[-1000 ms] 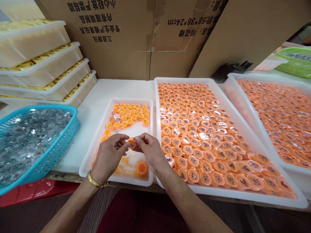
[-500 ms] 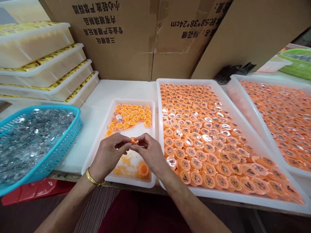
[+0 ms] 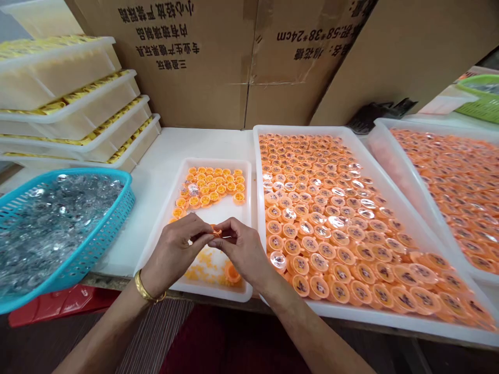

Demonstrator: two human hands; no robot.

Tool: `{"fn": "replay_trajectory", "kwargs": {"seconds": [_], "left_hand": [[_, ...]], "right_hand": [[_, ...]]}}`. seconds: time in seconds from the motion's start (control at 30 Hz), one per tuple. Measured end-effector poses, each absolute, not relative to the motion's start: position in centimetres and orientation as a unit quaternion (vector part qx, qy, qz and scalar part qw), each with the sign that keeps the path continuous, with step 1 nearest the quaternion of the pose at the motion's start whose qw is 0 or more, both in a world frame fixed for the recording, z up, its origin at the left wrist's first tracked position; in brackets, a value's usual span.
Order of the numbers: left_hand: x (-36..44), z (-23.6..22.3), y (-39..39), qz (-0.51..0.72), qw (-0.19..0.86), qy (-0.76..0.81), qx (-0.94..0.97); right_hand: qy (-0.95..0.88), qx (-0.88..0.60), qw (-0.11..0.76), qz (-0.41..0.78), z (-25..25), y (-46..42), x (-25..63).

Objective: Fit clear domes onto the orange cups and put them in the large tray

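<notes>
2 bare hands meet above the near part of the small white tray. Left hand: thumb and fingers pinched on the edge of 1 orange piece. Right hand: thumb and fingers clamped on the same piece, opposite side. Piece sits between the 2 sets of fingertips, mostly hidden by them. Gold bangle on left wrist. In the small tray: orange cups with yellow contents grouped at the far end; yellow bits scattered near; 1 larger orange cup at near right corner. Left: turquoise basket of shiny clear pieces. Right, just beside: large white tray, packed with orange discs.
</notes>
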State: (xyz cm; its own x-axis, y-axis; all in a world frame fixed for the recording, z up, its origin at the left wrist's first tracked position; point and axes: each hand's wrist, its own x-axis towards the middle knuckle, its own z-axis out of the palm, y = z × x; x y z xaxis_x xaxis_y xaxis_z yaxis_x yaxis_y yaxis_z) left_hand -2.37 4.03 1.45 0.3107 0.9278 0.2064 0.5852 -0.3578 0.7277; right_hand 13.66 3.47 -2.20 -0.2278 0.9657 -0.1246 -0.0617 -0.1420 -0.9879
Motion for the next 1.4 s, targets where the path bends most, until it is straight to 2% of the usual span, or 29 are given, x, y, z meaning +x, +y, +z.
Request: {"fn": "replay_trajectory", "kwargs": {"seconds": [0.13, 0.3, 0.53, 0.63, 0.87, 1.03, 1.23, 1.4], "left_hand": [[-2.4, 1.4, 4.0, 0.323, 0.319, 0.497, 0.74], [-2.3, 1.2, 3.8, 0.348, 0.253, 0.465, 0.774], [-2.2, 1.1, 3.5, 0.357, 0.23, 0.461, 0.779], [-2.2, 0.7, 3.4, 0.359, 0.281, 0.495, 0.739], [-1.9, -0.9, 3.2, 0.433, 0.476, 0.538, 0.544], [-1.7, -2.0, 2.7, 0.487, 0.544, 0.512, 0.453], [-0.9, -2.0, 2.3, 0.495, 0.514, 0.523, 0.466], [-0.2, -1.9, 2.7, 0.465, 0.468, 0.545, 0.517]], "right_hand": [[-0.504, -0.458, 0.424, 0.597, -2.0, 3.4, 13.7], [-0.511, -0.447, 0.426, 0.598, -2.2, 3.5, 13.7], [-0.511, -0.428, 0.428, 0.61, -2.3, 3.6, 13.6], [-0.523, -0.434, 0.43, 0.594, -2.3, 3.5, 13.6], [-0.537, -0.453, 0.457, 0.545, -2.1, 3.4, 13.4], [-0.554, -0.458, 0.475, 0.507, -1.9, 3.1, 13.3], [-0.575, -0.459, 0.489, 0.469, -2.0, 2.9, 13.5], [-0.502, -0.479, 0.503, 0.516, -1.5, 3.0, 13.8]]}}
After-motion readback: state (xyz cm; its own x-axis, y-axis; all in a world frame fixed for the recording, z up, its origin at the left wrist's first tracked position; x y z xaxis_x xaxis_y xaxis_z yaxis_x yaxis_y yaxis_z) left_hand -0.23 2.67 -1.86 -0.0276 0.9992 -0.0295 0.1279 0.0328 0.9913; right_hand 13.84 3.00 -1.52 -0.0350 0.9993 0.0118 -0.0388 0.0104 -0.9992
